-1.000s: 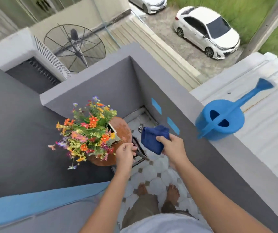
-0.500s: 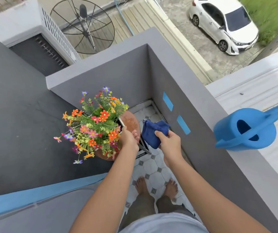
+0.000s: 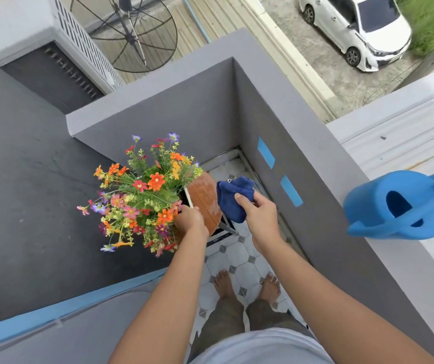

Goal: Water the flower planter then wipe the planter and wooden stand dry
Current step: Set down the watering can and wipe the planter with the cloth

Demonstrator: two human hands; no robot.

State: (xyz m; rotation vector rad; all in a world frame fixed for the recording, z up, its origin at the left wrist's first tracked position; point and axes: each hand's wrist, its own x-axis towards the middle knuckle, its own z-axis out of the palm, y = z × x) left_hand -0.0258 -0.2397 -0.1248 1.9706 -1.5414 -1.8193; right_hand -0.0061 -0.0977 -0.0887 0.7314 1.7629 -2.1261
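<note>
Cloth raised beside the wet stand

Right hand (image 3: 262, 215) pinches a dark blue cloth (image 3: 233, 197) just right of the round brown wooden stand (image 3: 205, 200); left hand (image 3: 191, 219) grips the flower planter (image 3: 145, 193) standing there; blue plastic watering can (image 3: 399, 204) sits far right.

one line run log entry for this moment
stage: wiping | left hand: on planter rim | right hand: holds blue cloth beside planter | watering can: on ledge

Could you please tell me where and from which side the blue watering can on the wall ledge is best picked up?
Probably by the long handle arching over the watering can, reaching from above. The can sits upright on the wall ledge, the handle runs across its open top with a gap beneath for fingers, and its near end faces the person.
</note>
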